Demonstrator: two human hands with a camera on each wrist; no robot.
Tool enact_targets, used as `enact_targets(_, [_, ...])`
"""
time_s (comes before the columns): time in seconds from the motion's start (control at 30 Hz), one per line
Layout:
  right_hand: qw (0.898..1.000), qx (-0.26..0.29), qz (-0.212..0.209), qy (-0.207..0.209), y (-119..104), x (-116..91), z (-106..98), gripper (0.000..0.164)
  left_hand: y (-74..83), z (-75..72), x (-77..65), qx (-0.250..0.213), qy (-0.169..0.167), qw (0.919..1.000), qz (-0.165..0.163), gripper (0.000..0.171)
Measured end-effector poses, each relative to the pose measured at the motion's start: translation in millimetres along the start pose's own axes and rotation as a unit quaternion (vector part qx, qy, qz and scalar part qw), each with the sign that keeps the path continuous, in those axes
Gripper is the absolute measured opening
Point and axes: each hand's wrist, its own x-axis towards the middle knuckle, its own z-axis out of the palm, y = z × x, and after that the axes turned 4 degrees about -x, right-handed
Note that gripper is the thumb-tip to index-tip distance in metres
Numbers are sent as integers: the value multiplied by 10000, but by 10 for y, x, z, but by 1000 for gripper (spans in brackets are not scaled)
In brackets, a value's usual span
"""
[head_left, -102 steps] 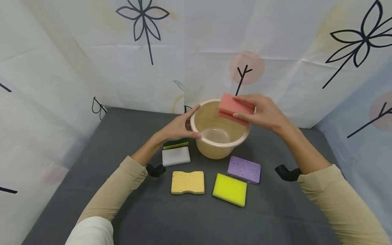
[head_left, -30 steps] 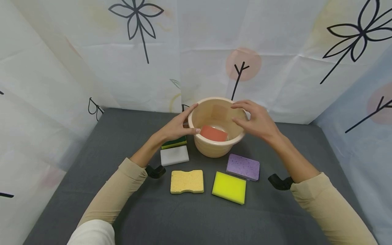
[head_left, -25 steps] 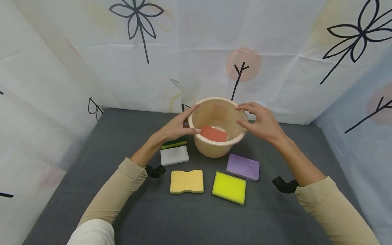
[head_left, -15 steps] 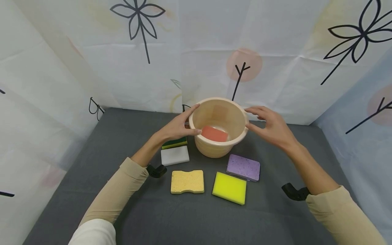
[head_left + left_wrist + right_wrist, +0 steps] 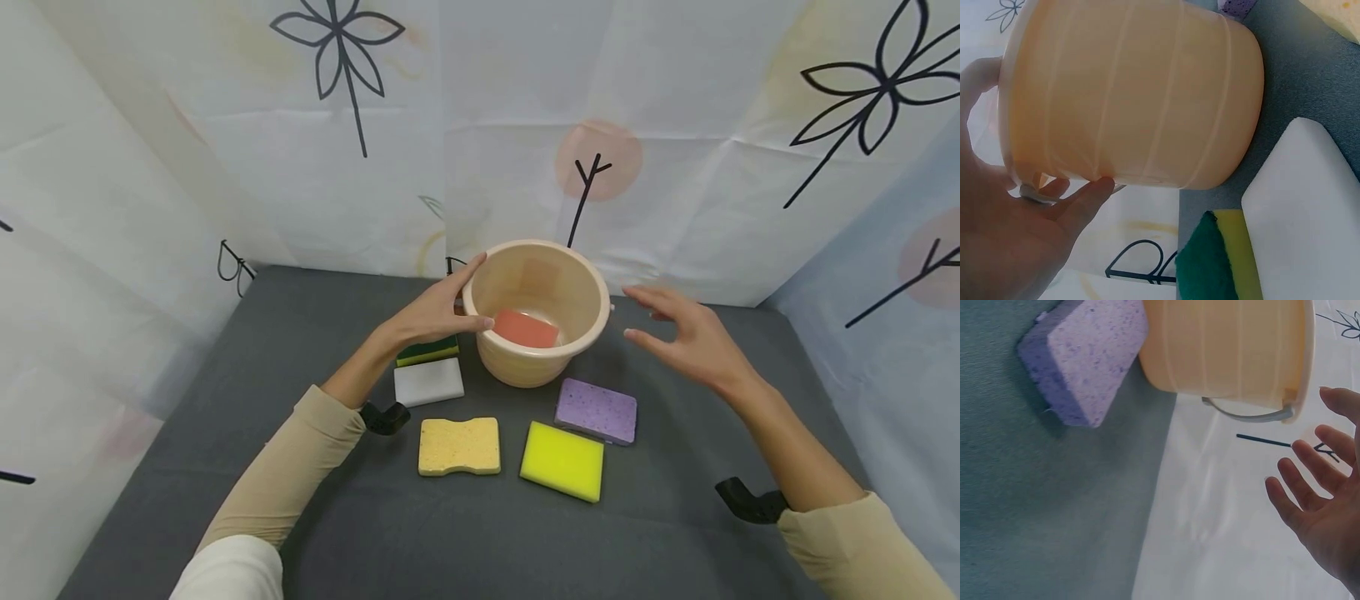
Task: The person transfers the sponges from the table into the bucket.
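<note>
A cream plastic bucket (image 5: 528, 367) stands upright at the back of the dark table. My left hand (image 5: 431, 312) grips its left side, thumb on the rim, and in the left wrist view the fingers lie against the wall by the grey handle (image 5: 1038, 195). Inside the bucket lies a red sponge (image 5: 527, 328). Just off the bucket's right side, my right hand (image 5: 693, 337) holds nothing, its fingers loosely spread, as the right wrist view also shows. The nearest sponge to it is the speckled purple sponge (image 5: 597, 411), in front of the bucket.
In front of the bucket lie a bright yellow sponge (image 5: 562, 462) and a pale yellow notched sponge (image 5: 459, 447). Left of it are a white sponge (image 5: 429, 382) and a green-and-yellow scrub sponge (image 5: 426, 351), partly hidden by the left forearm. A patterned white cloth (image 5: 510, 167) hangs behind.
My right hand has let go of the red sponge, which now lies in the bucket. It has then drawn back to the right, clear of the rim. The left hand keeps its hold.
</note>
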Motion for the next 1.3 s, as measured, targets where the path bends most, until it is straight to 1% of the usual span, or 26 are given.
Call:
enact_targets(0.2, [9998, -19, 151, -95, 59, -138, 64, 61, -27, 24, -7, 331, 216, 9992, -25, 110])
enact_targets(0.37, [9998, 115, 139, -107, 145, -249, 172, 63, -14, 26, -1, 263, 233, 9994, -40, 111])
enact_targets(0.53, [9997, 149, -25, -187, 218, -366, 300, 65, -1, 21, -10, 229, 241, 9994, -94, 116])
enact_targets(0.63, [9995, 183, -52, -258, 249, -430, 373, 67, 5, 21, -14, 233, 238, 9994, -99, 119])
enact_targets(0.8, [9984, 327, 141, -434, 293, -512, 492, 69, 12, 22, -16, 219, 231, 9994, -106, 124])
enact_targets(1.0, [9958, 388, 398, -723, 360, -613, 626, 71, 7, 25, -19, 134, 233, 9995, -157, 121])
enact_targets(1.2, [9944, 428, 571, -783, 391, -724, 718, 73, 0, 31, -10, 142, 242, 9995, -142, 125])
enact_targets(1.3, [9931, 429, 712, -825, 396, -776, 765, 76, -5, 35, -6, 126, 243, 9995, -140, 124])
